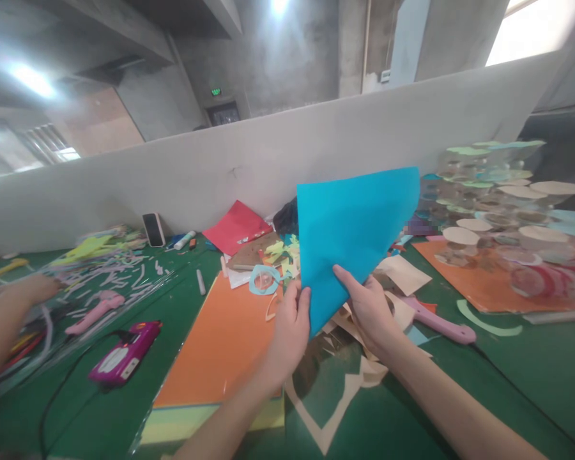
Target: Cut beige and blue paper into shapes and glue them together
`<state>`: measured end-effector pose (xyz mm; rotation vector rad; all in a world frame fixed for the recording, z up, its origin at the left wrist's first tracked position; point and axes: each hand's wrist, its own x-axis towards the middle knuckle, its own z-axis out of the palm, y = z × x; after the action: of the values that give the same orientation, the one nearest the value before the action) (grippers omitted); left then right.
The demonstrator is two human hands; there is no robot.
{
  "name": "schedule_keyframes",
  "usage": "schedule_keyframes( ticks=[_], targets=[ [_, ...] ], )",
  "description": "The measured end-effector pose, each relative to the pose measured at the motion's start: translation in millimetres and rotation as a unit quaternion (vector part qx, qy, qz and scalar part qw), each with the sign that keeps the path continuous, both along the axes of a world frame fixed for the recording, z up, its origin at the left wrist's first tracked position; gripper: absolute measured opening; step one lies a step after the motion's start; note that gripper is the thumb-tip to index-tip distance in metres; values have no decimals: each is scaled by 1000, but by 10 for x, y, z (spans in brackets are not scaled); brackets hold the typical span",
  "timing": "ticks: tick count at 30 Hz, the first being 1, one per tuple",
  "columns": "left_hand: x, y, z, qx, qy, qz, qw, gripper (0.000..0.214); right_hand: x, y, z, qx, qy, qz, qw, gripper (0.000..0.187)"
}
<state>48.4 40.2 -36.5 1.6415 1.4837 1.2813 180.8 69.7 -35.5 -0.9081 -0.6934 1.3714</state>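
A bright blue sheet of craft paper [349, 223] is held up in front of me, its upper right side bending over. My left hand [290, 329] pinches its lower left edge, thumb towards me. At the lower right edge, my right hand [371, 310] grips the sheet with the thumb pressed on its face. Under my hands lie beige paper offcuts [352, 390]. Orange sheets [220, 348], stacked over yellow ones, are to the left of my left hand. A pink glue gun [443, 326] with a black cord rests to the right of my right hand.
A co-worker's arm [14, 306] reaches in at far left, near paper strips and another pink glue gun [96, 313]. A purple device [124, 358] lies nearer. Stacked clear cups with paper discs [536, 233] stand at right. Behind are red paper [237, 230] and a phone [154, 230].
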Motion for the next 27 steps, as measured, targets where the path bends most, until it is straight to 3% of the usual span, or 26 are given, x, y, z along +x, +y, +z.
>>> schedule_keyframes(
  ticks=[21,27],
  targets=[
    [15,1,-13,-15,-13,-13,1000,25,12,21,2,4,32,-19,999,55],
    [18,2,-100,-37,-25,-49,998,30,68,30,62,20,35,-49,998,67]
  ],
)
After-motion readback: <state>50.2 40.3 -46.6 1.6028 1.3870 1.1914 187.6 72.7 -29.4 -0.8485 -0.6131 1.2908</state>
